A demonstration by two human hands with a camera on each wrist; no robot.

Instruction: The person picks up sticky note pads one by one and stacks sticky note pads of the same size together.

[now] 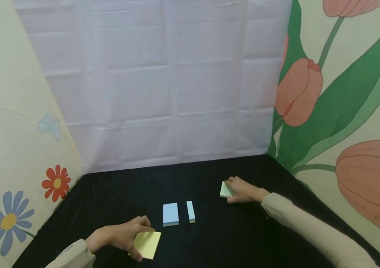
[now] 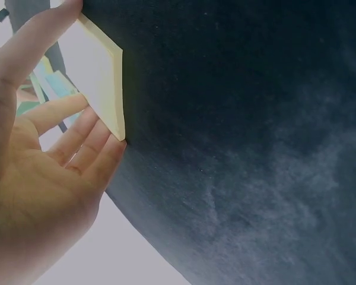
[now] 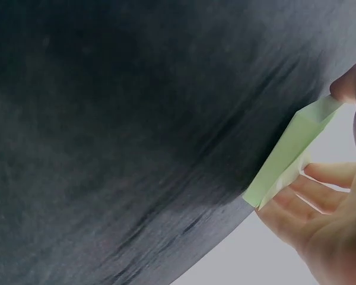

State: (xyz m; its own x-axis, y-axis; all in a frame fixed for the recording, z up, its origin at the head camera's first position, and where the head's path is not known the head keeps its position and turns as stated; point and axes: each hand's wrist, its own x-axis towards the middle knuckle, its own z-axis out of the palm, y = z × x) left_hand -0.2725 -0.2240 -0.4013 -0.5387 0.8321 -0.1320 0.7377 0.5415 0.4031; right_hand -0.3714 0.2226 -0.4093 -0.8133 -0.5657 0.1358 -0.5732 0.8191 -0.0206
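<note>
Near the front of the black table, my left hand (image 1: pixel 121 235) grips a square yellow sticky-note pad (image 1: pixel 149 245), thumb at one edge and fingers at the opposite one. The left wrist view shows the same pad (image 2: pixel 115 89) pinched between thumb and fingertips. Farther back on the right, my right hand (image 1: pixel 244 191) holds a pale green sticky-note pad (image 1: pixel 224 190) across its sides. From the right wrist, this green pad (image 3: pixel 285 157) looks thick, with thumb and fingers on opposite edges. Between the hands lie a blue sticky-note pad (image 1: pixel 171 213) and a narrow light-blue strip pad (image 1: pixel 190 211).
A black cloth (image 1: pixel 126 197) covers the table. Behind it hangs a creased white sheet (image 1: pixel 136 93). Flower-printed curtains stand at the left (image 1: pixel 15 149) and right (image 1: pixel 357 123). The blue pad and strip pad lie side by side with a small gap.
</note>
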